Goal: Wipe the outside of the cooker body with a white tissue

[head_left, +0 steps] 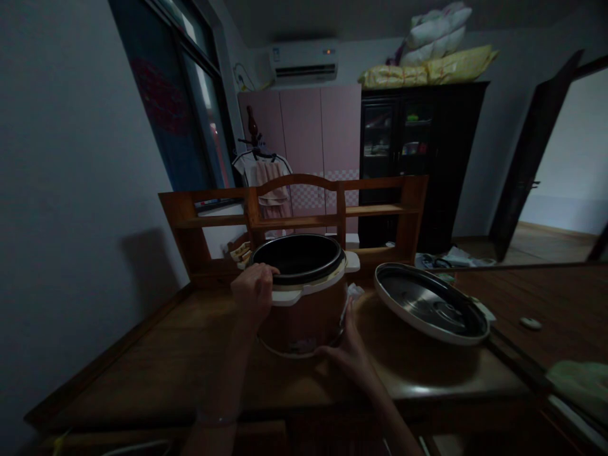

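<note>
Big cooker on the desk, lid off, two hands on it.

So the cooker (304, 323) is parked mid-desk, and its dark inner pot (299, 253) can be seen into from above. It's gripped at about 8 o'clock by the left hand (254, 288), fingers curled at the rim right by a white handle (285, 297). Down at 4 o'clock, the lower side is touched by the right hand (349, 348), thumb spread away from the fingers. A crumpled white thing (354, 292) is seen at those fingertips, but it's pretty dark, so whether they're closed on it can't be told. The lid (427, 301) is laid over at 3 o'clock, shiny inside showing. At 12, the desk (204, 342) is backed by a wooden shelf (294, 222).
</note>
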`<state>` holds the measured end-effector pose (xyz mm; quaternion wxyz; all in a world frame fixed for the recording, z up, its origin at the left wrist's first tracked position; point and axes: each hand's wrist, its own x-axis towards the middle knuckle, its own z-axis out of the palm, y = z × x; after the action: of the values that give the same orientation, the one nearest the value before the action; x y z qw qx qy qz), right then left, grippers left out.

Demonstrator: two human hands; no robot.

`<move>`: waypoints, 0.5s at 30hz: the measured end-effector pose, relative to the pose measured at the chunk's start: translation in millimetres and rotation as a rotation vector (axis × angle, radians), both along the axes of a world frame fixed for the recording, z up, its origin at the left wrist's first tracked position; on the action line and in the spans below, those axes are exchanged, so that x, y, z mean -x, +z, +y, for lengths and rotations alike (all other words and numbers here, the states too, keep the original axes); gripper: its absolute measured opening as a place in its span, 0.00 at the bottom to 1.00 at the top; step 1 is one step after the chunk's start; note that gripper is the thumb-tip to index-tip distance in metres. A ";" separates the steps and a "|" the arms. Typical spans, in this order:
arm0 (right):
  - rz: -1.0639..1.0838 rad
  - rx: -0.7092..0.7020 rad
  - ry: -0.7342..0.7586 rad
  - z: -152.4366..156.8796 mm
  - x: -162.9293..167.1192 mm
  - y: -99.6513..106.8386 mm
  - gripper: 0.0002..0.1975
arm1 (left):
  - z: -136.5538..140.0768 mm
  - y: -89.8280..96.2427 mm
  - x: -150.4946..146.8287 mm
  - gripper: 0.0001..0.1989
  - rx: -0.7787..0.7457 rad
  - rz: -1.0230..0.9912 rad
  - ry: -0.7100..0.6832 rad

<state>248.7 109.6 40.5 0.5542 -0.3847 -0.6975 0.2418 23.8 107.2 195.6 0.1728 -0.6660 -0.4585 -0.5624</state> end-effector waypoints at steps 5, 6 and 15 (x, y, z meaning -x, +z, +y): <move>0.021 0.059 -0.026 -4.7 12.0 1.8 0.66 | 4.8 -2.8 12.7 0.23 0.006 -0.041 -0.014; 0.015 0.047 -0.036 -5.3 13.0 1.8 0.67 | 4.7 -3.3 13.8 0.23 0.012 -0.047 -0.016; 0.185 0.143 0.013 -20.9 8.0 -4.6 0.61 | -0.2 2.1 13.3 0.19 0.149 -0.070 -0.017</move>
<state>240.7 88.7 35.9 0.5859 -0.3945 -0.6269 0.3290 10.5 107.0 197.8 0.1019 -0.6607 -0.4993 -0.5512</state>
